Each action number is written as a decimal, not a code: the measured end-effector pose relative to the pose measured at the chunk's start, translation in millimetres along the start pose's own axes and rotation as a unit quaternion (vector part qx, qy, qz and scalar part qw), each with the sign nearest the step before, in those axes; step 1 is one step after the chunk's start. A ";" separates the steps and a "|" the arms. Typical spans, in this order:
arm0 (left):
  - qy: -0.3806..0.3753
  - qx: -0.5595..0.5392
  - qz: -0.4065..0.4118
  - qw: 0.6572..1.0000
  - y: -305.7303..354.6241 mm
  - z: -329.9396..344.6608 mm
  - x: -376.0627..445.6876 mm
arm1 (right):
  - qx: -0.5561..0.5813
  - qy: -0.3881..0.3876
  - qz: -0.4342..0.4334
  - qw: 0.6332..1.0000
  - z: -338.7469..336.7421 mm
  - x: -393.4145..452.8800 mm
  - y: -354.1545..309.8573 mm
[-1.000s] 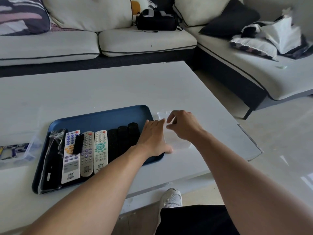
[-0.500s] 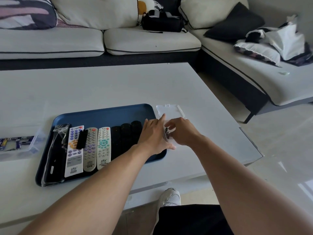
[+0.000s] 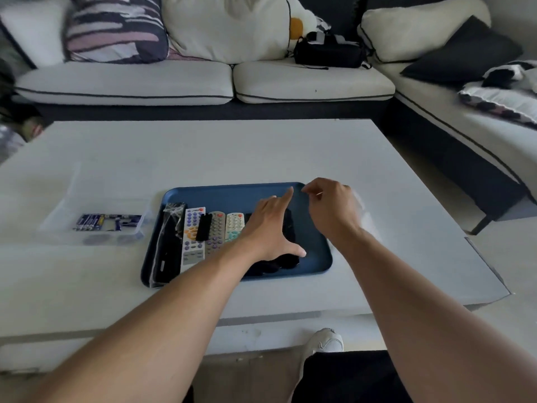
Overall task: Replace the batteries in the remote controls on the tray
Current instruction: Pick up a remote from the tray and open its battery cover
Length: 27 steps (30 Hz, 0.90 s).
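Left hand (image 3: 268, 228) spread over tray (image 3: 315, 257) remotes (image 3: 216, 234); right hand (image 3: 331, 207) curled, contents unclear.

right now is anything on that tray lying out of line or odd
One thing: a small black piece lies on top of the white remote and grey remote, across their buttons, instead of in the row on the blue tray. The leftmost black remote is in a crumpled clear wrapper. Otherwise the remotes lie side by side.

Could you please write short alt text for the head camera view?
A person's left hand, fingers spread, reaches over remote controls lined up on a blue tray on a white table, the right hand curled beside it. A clear box of batteries sits left of the tray.
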State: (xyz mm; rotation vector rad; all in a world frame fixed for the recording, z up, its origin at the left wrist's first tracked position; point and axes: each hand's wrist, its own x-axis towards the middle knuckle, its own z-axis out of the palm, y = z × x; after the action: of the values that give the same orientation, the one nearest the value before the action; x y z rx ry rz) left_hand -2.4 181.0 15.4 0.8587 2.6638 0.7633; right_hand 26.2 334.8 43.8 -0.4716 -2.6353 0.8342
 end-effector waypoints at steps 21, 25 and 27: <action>0.322 -0.063 -0.343 0.880 -193.5 -112.1 -134.4 | -0.035 -0.222 -0.188 0.956 127.6 -57.8 -171.4; 0.294 0.071 -0.340 0.890 -225.2 -105.1 -150.0 | -0.040 -0.229 -0.219 0.948 146.2 -59.8 -188.5; 0.278 0.099 -0.328 0.897 -233.0 -112.9 -150.2 | -0.033 -0.229 -0.239 0.943 156.8 -59.9 -193.4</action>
State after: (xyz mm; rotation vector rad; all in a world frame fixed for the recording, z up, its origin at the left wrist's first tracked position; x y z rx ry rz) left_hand -34.7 -115.6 -7.9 -0.3213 3.2447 0.6221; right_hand -25.0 84.6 25.8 0.3967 -3.0006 0.7594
